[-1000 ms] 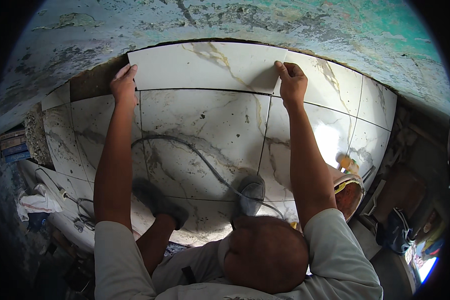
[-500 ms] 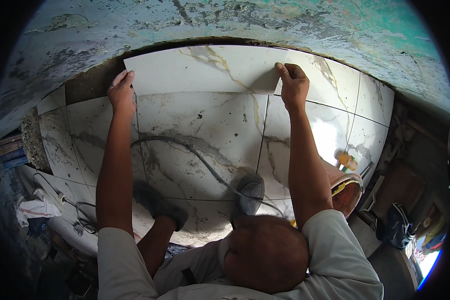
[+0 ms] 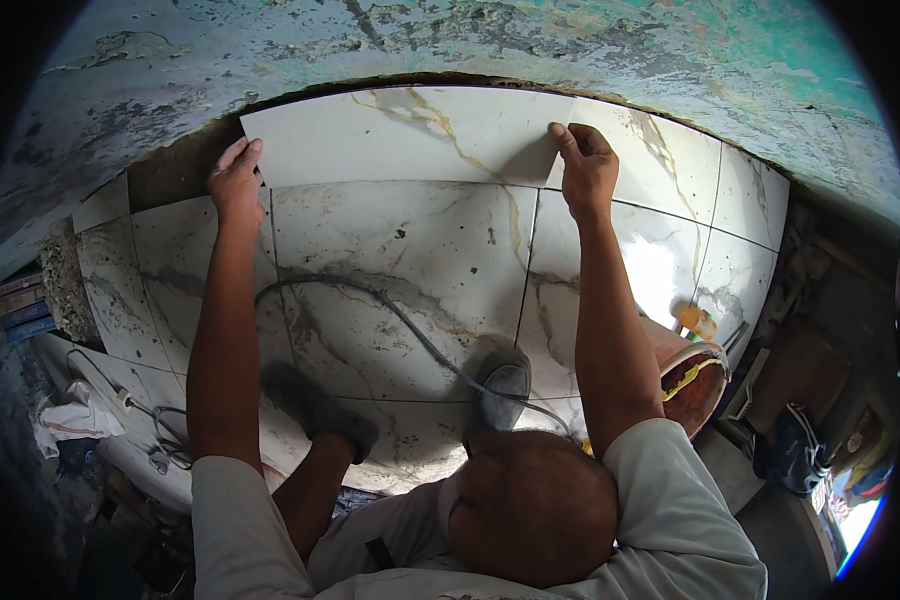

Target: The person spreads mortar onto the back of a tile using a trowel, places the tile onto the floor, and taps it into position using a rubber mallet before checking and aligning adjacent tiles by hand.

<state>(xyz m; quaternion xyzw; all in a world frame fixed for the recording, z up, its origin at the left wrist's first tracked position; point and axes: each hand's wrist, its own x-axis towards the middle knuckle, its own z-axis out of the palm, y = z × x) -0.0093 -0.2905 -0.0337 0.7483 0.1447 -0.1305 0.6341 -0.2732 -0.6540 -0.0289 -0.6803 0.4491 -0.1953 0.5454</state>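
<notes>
While the left hand (image 3: pixel 234 187) grips the tile (image 3: pixel 395 143), the right hand (image 3: pixel 589 172) pinches its edge.

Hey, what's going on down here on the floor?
A person is holding a long white marbled tile strip near its two ends, with the left hand and right hand. It is alongside the peeling wall. A dark untiled gap shows to its left.

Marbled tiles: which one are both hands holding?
The long tile strip by the wall: left hand at its left end, right hand at its right. Neither holds the other tiles.
</notes>
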